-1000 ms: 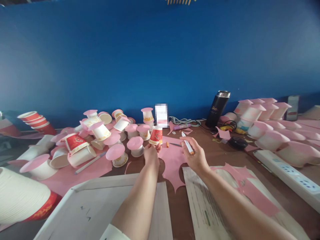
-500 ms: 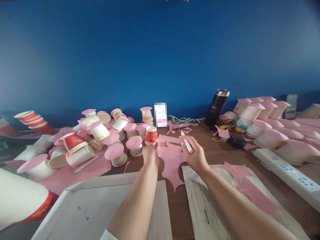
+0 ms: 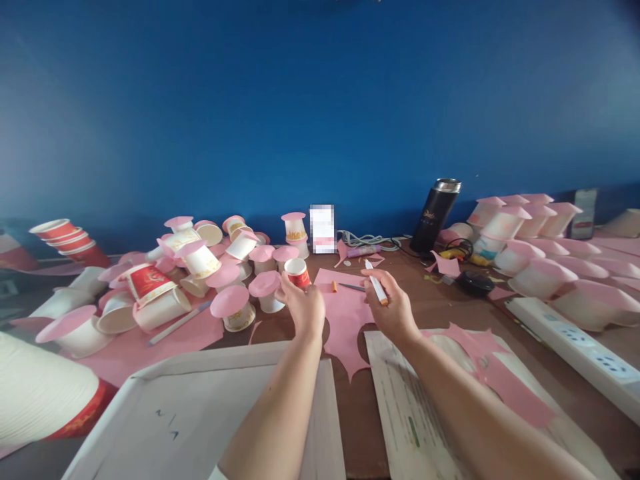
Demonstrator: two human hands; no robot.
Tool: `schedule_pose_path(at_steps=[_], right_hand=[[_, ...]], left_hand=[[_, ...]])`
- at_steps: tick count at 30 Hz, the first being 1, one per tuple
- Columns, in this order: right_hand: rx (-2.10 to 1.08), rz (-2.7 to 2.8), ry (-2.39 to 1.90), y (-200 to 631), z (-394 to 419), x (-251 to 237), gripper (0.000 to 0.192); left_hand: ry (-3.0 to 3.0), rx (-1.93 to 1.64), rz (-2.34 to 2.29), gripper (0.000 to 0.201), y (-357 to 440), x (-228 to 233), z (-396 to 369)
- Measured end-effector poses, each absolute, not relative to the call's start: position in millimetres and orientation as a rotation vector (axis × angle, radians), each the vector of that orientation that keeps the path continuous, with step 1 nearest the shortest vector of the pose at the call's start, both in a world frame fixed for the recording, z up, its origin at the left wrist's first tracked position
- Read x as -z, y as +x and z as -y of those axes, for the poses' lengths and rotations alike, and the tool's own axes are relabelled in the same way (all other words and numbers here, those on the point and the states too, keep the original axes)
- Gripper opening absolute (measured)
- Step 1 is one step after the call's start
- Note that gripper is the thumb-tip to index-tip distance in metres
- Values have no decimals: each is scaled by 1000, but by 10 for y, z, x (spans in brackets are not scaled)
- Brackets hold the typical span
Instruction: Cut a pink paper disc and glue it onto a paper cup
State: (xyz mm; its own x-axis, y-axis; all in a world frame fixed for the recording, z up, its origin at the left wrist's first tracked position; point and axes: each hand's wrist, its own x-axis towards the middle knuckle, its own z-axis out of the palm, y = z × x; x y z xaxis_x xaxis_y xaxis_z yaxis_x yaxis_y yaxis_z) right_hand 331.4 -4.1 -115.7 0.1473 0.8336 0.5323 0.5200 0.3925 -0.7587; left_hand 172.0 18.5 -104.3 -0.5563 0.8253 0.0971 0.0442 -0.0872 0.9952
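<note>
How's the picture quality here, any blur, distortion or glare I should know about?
Head view: wide-angle bend curves the table edges and stretches the forearms; the corners fall darker. The left hand with its small red cup looks slightly soft, and so does the right hand holding the white marker. A pixelated patch hides one item; no strong glare.

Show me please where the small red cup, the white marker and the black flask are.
small red cup (image 3: 299, 273), head view, on its white base.
white marker (image 3: 376, 289), head view, mid-barrel.
black flask (image 3: 434, 220), head view, middle of body.
</note>
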Motion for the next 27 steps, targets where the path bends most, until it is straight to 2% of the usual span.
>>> schedule_pose_path(at_steps=[3,9,15,19,24,27], right_hand=[[-375,1507,-1262,3311,43,1154,22],[-368,1534,-1233,3313,22,1196,22],[-351,1561,-1261,3301,10,1250,22],[-298,1603,-1237,3275,32,1208,20],[-306,1598,-1225,3295,37,1179,19],[-319,1575,-1229,3315,27,1206,20]], left_hand=[[1146,-1687,-1732,52,1774,1021,-97],[1602,-1571,-1344,32,1938,1236,-130],[1680,-1503,-1520,21,2017,1328,-326],[1749,-1350,-1604,6,2003,1352,-416],[1793,-1212,-1676,21,1900,1370,-481],[1761,-1262,-1629,20,1861,1358,-513]])
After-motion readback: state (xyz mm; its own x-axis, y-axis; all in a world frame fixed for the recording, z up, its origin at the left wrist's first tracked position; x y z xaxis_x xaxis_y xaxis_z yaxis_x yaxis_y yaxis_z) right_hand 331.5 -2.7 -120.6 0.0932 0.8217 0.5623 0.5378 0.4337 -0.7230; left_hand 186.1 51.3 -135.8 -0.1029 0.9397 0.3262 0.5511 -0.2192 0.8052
